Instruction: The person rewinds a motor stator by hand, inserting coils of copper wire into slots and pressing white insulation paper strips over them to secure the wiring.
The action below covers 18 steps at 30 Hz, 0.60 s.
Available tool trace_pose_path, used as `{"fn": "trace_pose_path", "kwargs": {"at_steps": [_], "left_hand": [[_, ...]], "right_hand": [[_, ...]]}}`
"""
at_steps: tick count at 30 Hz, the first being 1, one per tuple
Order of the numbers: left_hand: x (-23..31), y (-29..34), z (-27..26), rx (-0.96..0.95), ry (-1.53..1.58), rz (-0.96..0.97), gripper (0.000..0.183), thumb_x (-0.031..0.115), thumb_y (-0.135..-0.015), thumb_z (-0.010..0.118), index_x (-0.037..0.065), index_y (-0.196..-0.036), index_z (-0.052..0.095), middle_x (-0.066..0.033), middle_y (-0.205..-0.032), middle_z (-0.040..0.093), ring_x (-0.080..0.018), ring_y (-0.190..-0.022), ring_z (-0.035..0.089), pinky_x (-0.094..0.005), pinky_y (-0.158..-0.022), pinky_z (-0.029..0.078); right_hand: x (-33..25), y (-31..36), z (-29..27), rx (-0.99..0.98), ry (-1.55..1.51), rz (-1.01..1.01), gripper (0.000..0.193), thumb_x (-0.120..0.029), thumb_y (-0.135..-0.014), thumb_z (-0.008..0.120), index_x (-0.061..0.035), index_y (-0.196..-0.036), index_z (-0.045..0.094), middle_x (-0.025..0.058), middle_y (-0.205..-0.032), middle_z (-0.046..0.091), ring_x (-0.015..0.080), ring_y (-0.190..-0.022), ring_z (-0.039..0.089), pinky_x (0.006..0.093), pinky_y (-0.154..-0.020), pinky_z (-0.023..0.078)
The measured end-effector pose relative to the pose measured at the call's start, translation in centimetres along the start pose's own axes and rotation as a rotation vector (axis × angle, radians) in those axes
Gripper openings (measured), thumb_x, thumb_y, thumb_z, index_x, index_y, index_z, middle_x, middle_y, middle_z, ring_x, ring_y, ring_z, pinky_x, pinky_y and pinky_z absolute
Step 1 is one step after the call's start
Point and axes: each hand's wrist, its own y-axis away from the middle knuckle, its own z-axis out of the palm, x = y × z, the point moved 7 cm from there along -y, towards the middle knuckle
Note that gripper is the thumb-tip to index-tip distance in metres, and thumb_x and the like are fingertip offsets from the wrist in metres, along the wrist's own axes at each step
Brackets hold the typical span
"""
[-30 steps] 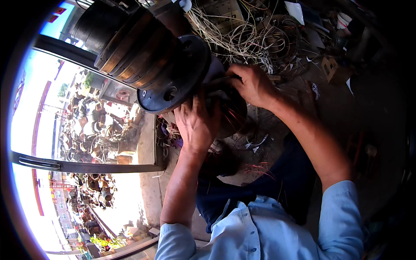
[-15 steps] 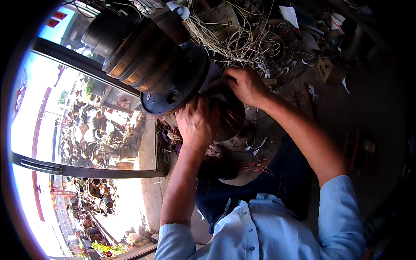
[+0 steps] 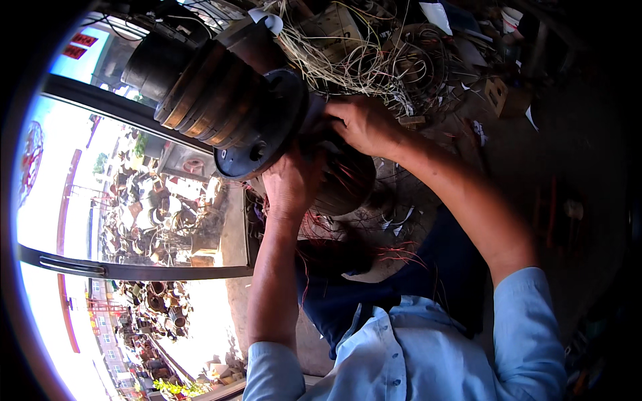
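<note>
A heavy rotor-like machine part lies aslant before me, with brass-coloured rings (image 3: 204, 100) and a black disc (image 3: 281, 127) that has holes in it. Below the disc sits a dark rounded body (image 3: 348, 184) with thin reddish wires (image 3: 342, 164) hanging off it. My left hand (image 3: 291, 180) is against the lower edge of the disc, its fingers lost in shadow between disc and body. Over the top of the body, my right hand (image 3: 364, 125) has its fingers bent and pressed together. What they pinch is too dark to make out.
A tangle of pale wire (image 3: 374, 57) lies on the floor beyond my hands, near a cardboard box (image 3: 328, 30). A yellowish block with holes (image 3: 503, 97) is at the right. A metal-framed glass door (image 3: 154, 271) stands at my left, with heaped scrap outside.
The view has shifted slightly. My right hand has moved a little left and up over the body; my left fingers have gone deeper into the shadow.
</note>
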Motion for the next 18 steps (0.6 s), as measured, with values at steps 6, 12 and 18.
{"fn": "trace_pose_path", "kwargs": {"at_steps": [6,12,18], "left_hand": [[-0.5,0.8,1.2,0.056,-0.096,0.036,0.039,0.032,-0.088,0.074,0.004,-0.115,0.067,-0.0215,-0.107,0.070,-0.0431,-0.102,0.065,-0.0533,-0.091,0.049],[0.6,0.4,0.2,0.102,-0.154,0.114,0.037,0.033,-0.090,0.072,0.005,-0.113,0.067,-0.0210,-0.106,0.070,-0.0421,-0.100,0.066,-0.0532,-0.088,0.050],[-0.6,0.7,0.8,-0.009,-0.035,0.031,0.033,0.032,-0.090,0.072,0.007,-0.111,0.067,-0.0195,-0.099,0.071,-0.0412,-0.091,0.068,-0.0530,-0.082,0.052]], "right_hand": [[-0.6,-0.3,0.9,0.084,0.094,-0.135,0.022,-0.003,-0.081,0.068,-0.0080,-0.103,0.070,0.0153,-0.093,0.069,0.0385,-0.086,0.070,0.0467,-0.071,0.058],[-1.8,-0.7,0.7,0.077,0.147,-0.237,0.010,-0.010,-0.085,0.064,-0.0091,-0.094,0.069,0.0136,-0.090,0.067,0.0351,-0.082,0.071,0.0473,-0.069,0.058],[-1.2,-0.2,0.7,0.164,0.102,-0.175,0.035,0.004,-0.075,0.063,-0.0097,-0.107,0.068,0.0148,-0.092,0.067,0.0385,-0.087,0.069,0.0483,-0.072,0.057]]}}
